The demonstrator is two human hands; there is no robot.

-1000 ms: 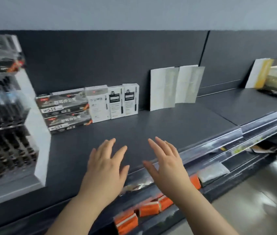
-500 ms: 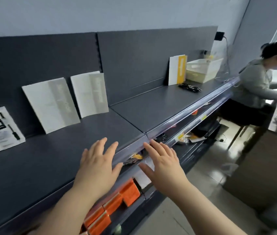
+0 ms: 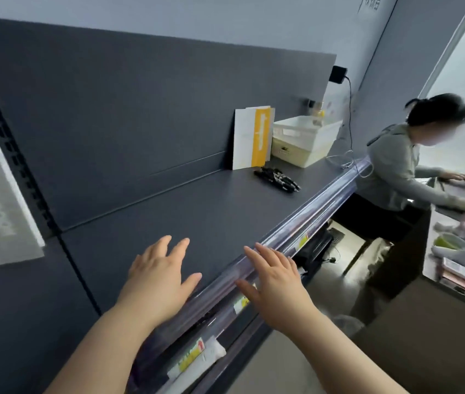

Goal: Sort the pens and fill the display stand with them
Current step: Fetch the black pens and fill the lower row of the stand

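Both hands are empty, fingers straight and spread: the left hand (image 3: 160,277) hovers over the dark shelf (image 3: 197,211), the right hand (image 3: 275,280) over its clear front rail (image 3: 325,214); the pens (image 3: 278,180), a loose black heap, lie well apart from them, far along the shelf; the step in hand looks like fetching them, which calls for a long reach and a gathering grip; no display stand shows; a white-and-yellow card (image 3: 254,136) and white bin (image 3: 305,137) crowd the heap from behind; a seated person (image 3: 393,166) works beyond the shelf end.
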